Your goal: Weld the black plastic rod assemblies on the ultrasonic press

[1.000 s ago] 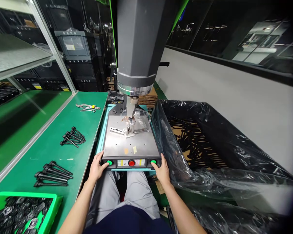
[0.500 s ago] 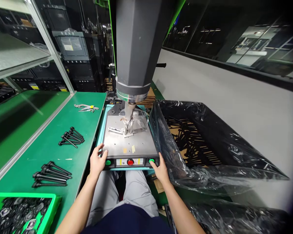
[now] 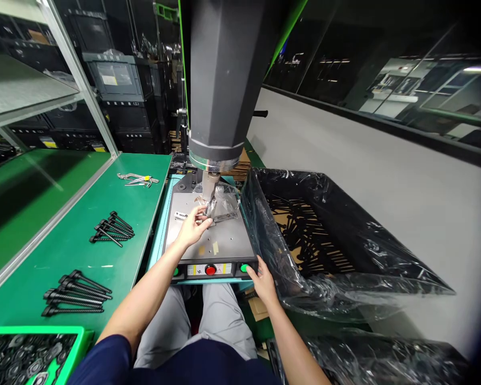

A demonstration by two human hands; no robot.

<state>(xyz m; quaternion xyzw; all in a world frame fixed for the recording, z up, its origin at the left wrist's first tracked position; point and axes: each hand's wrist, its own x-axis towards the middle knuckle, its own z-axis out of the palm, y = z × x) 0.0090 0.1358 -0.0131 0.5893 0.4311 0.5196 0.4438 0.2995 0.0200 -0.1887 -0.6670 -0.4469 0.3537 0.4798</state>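
Note:
A tall grey press machine [image 3: 220, 80] stands over a steel base plate [image 3: 232, 240]. My left hand [image 3: 192, 227] reaches across the plate to the small fixture [image 3: 216, 209] under the press tip, its fingers pinched at a part there that I cannot make out. Clear plastic film wraps the fixture. My right hand [image 3: 262, 283] rests at the front right corner of the machine, fingers apart, beside the right green button [image 3: 244, 268]. A red button [image 3: 210, 270] sits in the middle of the front panel. The left green button is partly hidden behind my left arm.
On the green bench [image 3: 80, 240] lie two piles of black bolts [image 3: 111, 230], [image 3: 76, 294], some metal tools [image 3: 138, 179], and a green tray of black parts [image 3: 20, 358]. A black-lined bin [image 3: 324, 224] with dark pieces stands right of the machine.
My left hand left the left green button and moved forward onto the plate to the fixture. My right hand stayed at the right corner. The press head rose a little.

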